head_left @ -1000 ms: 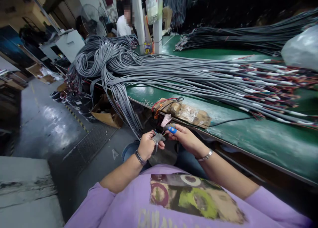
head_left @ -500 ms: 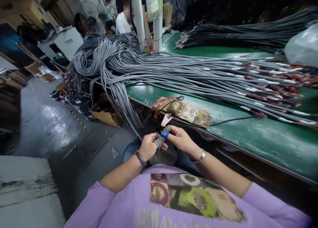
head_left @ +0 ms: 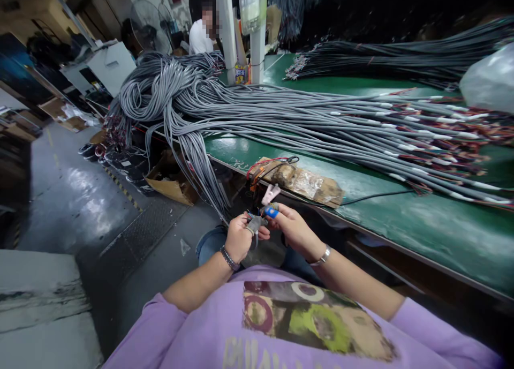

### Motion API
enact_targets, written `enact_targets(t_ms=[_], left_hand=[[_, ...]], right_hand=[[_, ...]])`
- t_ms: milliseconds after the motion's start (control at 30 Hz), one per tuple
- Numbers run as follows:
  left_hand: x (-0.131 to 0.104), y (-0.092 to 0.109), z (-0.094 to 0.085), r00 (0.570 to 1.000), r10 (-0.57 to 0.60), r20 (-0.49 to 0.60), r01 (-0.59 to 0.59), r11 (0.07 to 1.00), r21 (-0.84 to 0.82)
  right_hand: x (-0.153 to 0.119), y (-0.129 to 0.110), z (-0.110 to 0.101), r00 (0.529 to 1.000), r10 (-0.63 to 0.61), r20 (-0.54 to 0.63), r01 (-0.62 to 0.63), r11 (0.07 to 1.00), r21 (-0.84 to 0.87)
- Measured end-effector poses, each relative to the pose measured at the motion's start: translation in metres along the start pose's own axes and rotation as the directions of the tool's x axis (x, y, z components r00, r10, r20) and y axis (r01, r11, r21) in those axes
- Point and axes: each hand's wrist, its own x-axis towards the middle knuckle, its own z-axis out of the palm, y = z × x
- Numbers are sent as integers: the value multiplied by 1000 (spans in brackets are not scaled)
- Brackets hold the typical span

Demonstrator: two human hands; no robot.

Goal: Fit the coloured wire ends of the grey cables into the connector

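My left hand [head_left: 240, 237] is closed on a grey cable end, its thin coloured wires [head_left: 248, 215] poking out by the fingers. Grey covers sit on some fingertips. Close against it, my right hand [head_left: 289, 223] is pinched at the same wires, with blue tape [head_left: 271, 212] around the thumb; the fingers hide exactly what lies between them. Just beyond the hands, a pale pink clip [head_left: 271, 194] stands at the table edge. Beside it a taped brown board [head_left: 305, 181] carries red and black leads.
Long grey cables [head_left: 257, 109] with white-banded, stripped ends spread over the green table [head_left: 373, 219]. Darker cables [head_left: 385, 58] lie behind. A blue bucket [head_left: 211, 243] and a cardboard box [head_left: 171, 179] stand below. A co-worker in a white shirt [head_left: 199, 37] is at the back.
My fingers have shifted slightly at the wires. The right thumb has turned and the left fingertips sit a little lower and flatter. The surroundings stay the same.
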Motion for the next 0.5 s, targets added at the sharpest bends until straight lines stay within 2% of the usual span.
enact_targets(t_ms=[233, 500], left_hand=[[-2, 4, -2, 998, 19, -55, -19, 1000, -1], [-3, 4, -4, 996, 58, -69, -56, 998, 34]], right_hand=[[-1, 2, -4, 997, -14, 72, 12, 999, 36], [-5, -4, 2, 999, -35, 6, 35, 998, -50]])
